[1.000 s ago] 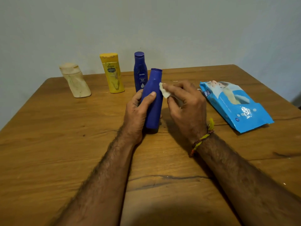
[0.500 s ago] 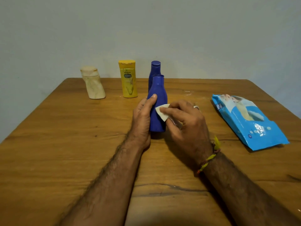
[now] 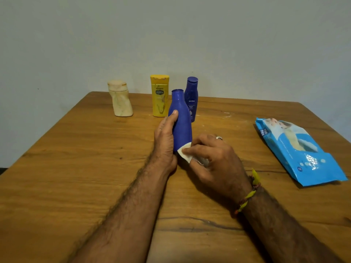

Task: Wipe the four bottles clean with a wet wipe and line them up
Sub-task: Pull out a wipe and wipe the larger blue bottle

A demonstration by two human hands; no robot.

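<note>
Bottles stand on the wooden counter (image 3: pixel 76 168): the plain blue bottle (image 3: pixel 181 128) is upright near the counter's middle, long axis vertical, its open-looking neck pointing up. The left hand (image 3: pixel 165 141) grips its left side, thumb laid up the body. The right hand (image 3: pixel 214 160) pinches a white wet wipe (image 3: pixel 184 153) against the bottle's lower right side. Along the far edge stand three more upright bottles in a row: a cream bottle (image 3: pixel 120 101) toward the far left corner, a yellow bottle (image 3: pixel 160 95), and a dark blue labelled bottle (image 3: pixel 191 98) just behind the held one. A blue wipes pack (image 3: pixel 298 150) lies flat near the right edge. Bare wood spreads toward the left edge and the near edge.
</note>
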